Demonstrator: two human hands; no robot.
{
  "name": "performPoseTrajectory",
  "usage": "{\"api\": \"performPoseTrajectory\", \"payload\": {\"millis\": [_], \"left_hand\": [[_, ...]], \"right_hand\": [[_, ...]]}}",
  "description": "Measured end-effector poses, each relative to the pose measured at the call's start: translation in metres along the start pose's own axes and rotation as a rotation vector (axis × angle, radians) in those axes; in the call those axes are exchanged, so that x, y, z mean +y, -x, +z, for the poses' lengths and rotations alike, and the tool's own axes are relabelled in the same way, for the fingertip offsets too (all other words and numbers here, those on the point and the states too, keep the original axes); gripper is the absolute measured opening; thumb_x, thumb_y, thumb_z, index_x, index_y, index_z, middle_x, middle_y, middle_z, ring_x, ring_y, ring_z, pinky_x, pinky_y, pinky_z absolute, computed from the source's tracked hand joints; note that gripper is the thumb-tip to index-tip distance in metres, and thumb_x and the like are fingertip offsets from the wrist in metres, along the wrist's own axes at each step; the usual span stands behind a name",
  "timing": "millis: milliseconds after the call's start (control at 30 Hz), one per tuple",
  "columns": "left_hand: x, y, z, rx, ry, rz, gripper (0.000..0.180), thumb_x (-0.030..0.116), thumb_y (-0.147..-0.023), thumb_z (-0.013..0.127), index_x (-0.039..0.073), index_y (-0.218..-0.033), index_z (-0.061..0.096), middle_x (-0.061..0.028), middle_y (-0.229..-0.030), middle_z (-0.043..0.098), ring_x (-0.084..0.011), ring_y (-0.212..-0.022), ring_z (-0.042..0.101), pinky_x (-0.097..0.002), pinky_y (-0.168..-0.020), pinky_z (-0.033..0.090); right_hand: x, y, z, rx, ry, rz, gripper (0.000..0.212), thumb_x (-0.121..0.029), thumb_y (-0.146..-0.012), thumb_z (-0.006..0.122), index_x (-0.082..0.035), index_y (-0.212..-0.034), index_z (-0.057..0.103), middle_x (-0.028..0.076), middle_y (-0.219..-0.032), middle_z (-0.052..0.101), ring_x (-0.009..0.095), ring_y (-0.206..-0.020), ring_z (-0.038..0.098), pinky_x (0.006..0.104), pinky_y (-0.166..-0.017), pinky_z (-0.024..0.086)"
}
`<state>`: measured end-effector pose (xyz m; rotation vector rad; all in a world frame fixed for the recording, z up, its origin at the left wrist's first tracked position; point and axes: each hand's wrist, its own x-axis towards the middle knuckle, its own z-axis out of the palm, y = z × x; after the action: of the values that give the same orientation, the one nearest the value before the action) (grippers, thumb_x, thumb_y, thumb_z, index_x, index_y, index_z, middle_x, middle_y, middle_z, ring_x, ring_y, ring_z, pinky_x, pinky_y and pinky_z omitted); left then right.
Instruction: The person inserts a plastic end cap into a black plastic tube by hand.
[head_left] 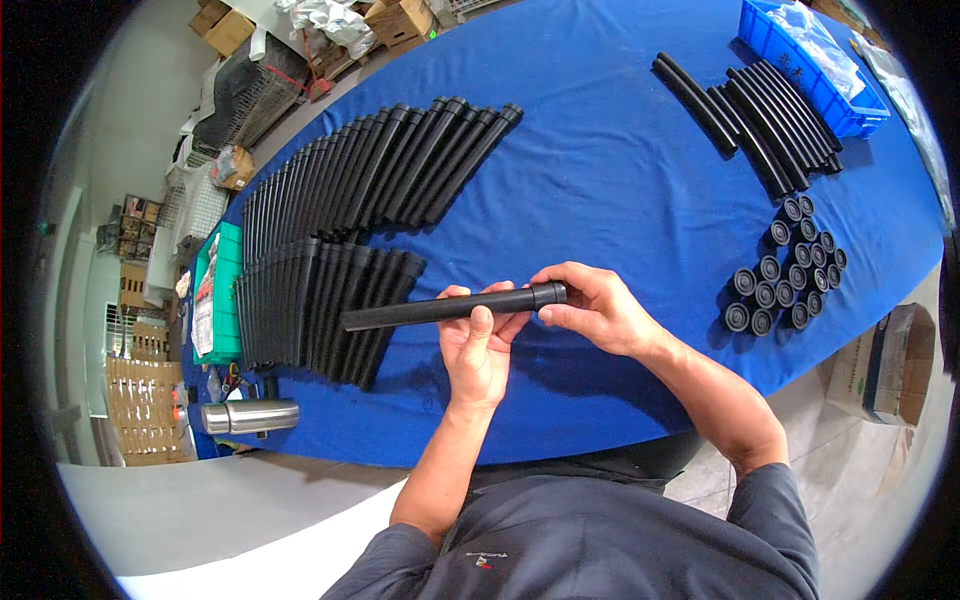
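Note:
A black tube (420,311) with a wider cap (547,294) on its right end lies across my hands above the near part of the table. My left hand (480,345) is wrapped round the tube near its middle, thumb on the front. At the right end, my right hand (598,310) pinches the cap between thumb and fingers. Two rows of capped black tubes lie to the left, a far row (370,165) and a near row (325,310). Several loose round black caps (797,277) stand grouped at the right.
Uncapped black tubes (775,115) lie at the far right beside a blue crate (850,105) holding clear plastic. A green crate (228,290) and a steel flask (250,416) sit at the left edge of the blue-covered table (590,150). A cardboard box (885,365) stands on the floor, right.

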<state>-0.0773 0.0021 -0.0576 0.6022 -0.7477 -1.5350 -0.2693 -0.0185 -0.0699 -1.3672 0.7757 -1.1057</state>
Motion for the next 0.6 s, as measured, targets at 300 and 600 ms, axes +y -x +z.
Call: {"api": "performPoseTrajectory", "payload": {"millis": [300,600], "left_hand": [[-0.014,0.000,0.005,0.092,-0.032,0.064,0.029,0.014,-0.097,0.060,0.017,-0.122,0.045,-0.0192,-0.121,0.061,-0.0332,-0.109,0.064,-0.0484,-0.095,0.056],[-0.022,0.005,0.000,0.186,0.066,-0.028,0.023,0.016,-0.098,0.059,0.016,-0.118,0.050,-0.0193,-0.119,0.062,-0.0335,-0.109,0.064,-0.0471,-0.096,0.055]], "right_hand": [[-0.013,-0.003,-0.003,0.059,0.230,-0.098,0.033,-0.016,-0.086,0.070,0.000,-0.114,0.061,0.013,-0.091,0.064,0.022,-0.076,0.063,0.0345,-0.068,0.050],[-0.010,-0.003,-0.008,0.013,0.366,-0.146,0.032,-0.017,-0.085,0.070,0.001,-0.110,0.062,0.017,-0.087,0.062,0.028,-0.074,0.060,0.0371,-0.066,0.049]]}}
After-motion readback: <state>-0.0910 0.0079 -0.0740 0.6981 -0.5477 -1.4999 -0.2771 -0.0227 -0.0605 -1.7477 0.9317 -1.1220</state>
